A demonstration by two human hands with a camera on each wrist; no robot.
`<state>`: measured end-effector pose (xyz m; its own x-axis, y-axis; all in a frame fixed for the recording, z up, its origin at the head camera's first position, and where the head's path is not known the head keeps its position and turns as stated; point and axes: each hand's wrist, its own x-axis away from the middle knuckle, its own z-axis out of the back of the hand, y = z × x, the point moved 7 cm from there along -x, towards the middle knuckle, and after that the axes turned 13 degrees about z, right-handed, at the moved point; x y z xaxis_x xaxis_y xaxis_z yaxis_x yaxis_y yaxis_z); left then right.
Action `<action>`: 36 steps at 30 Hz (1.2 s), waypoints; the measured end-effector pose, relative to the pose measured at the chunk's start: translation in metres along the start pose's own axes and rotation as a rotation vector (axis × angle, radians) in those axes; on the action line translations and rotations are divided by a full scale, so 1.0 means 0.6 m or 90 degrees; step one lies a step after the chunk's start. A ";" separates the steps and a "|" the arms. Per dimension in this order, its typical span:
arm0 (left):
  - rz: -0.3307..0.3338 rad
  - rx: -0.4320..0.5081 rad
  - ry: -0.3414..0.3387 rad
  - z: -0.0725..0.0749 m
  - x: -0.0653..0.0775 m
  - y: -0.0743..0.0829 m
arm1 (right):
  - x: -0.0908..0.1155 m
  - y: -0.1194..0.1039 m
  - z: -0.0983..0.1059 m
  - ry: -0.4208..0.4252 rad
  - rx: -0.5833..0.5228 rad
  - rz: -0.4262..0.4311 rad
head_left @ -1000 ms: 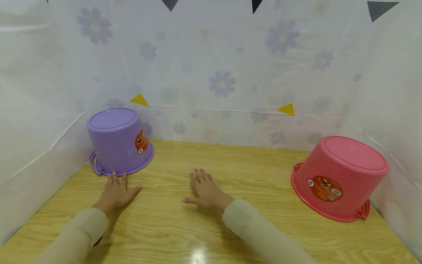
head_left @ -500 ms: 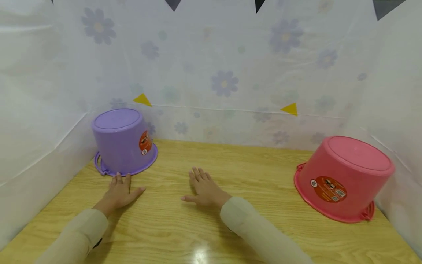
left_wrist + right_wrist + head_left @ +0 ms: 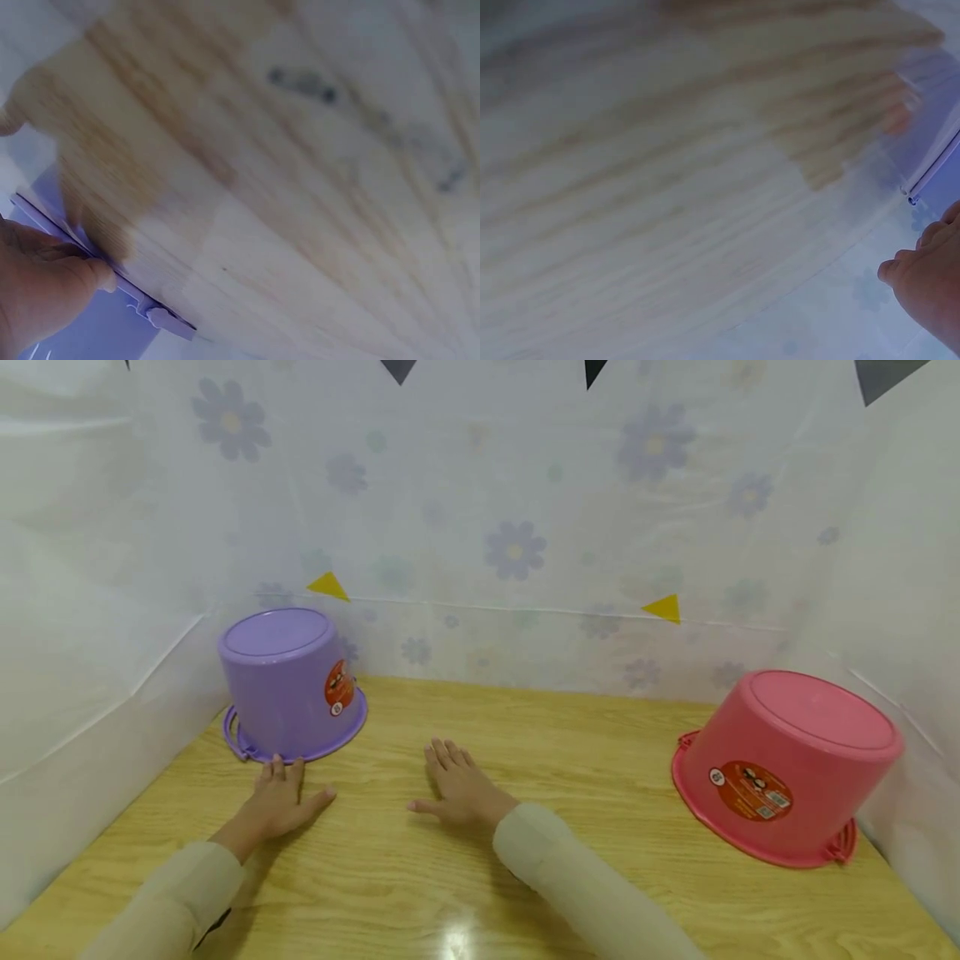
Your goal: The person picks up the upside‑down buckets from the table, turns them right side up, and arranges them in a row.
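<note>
A purple bucket [image 3: 281,693] stands upside down on the wooden table [image 3: 360,877], at the left. My left hand [image 3: 279,802] is low in front of it, thumb spread to the side, fingertips right at the bucket's rim. The left wrist view also has this hand [image 3: 45,292] against the purple rim [image 3: 142,300]. Over the middle of the table lies my right hand [image 3: 461,785], fingers straight and thumb out, holding nothing. In the right wrist view only part of that hand [image 3: 934,285] shows, near the purple bucket [image 3: 945,176].
A red bucket [image 3: 780,777], also upside down, stands at the right, its handle [image 3: 846,843] beside the rim. White sheeting [image 3: 67,652] closes in the sides, and a flowered sheet [image 3: 450,527] hangs behind, with yellow triangles [image 3: 328,586] on it.
The head view has turned slightly left, so both buckets sit a little farther right in it. My right hand has drifted slightly left in view; the left hand stays by the purple rim.
</note>
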<state>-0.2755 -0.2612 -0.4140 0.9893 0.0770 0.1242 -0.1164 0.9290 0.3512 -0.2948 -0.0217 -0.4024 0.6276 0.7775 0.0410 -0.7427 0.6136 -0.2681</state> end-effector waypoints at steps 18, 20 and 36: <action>-0.008 0.006 -0.003 0.009 0.022 0.013 | -0.020 -0.010 0.008 -0.003 0.013 0.013; -0.009 0.007 -0.003 0.007 0.025 0.013 | -0.023 -0.010 0.007 -0.005 0.018 0.013; -0.022 0.021 -0.002 0.003 0.043 0.021 | -0.032 -0.009 0.006 -0.006 0.022 0.011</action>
<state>-0.2514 -0.2479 -0.4043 0.9925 0.0435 0.1141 -0.0846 0.9188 0.3855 -0.3036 -0.0395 -0.3986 0.6124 0.7892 0.0461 -0.7611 0.6044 -0.2354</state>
